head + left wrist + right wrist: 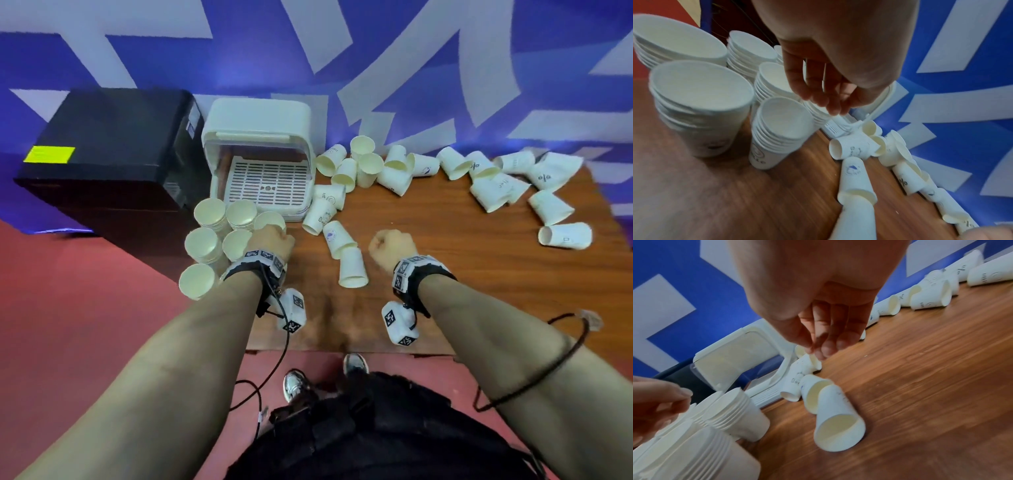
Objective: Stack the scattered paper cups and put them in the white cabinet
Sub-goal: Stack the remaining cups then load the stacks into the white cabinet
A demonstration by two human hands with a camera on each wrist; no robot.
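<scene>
Several upright stacks of white paper cups (pixel 209 214) (pixel 701 91) (pixel 731 415) stand at the table's left front, before the white cabinet (pixel 257 130) (pixel 735 356), whose lid is up over a slotted tray (pixel 270 185). My left hand (pixel 274 236) (pixel 830 104) hangs over the right-most stack (pixel 269 219), fingers loosely curled just above its rim, holding nothing. My right hand (pixel 390 245) (pixel 818 345) hovers over bare wood with loosely curled, empty fingers. Two nested cups (pixel 352 267) (pixel 838 418) (pixel 853 175) lie on their sides between the hands.
Many loose cups (pixel 394 171) lie scattered along the back of the wooden table (pixel 445 257) against the blue wall, more at the right (pixel 565 234). A black box (pixel 113 144) stands left of the cabinet. The stacks crowd the table's left edge.
</scene>
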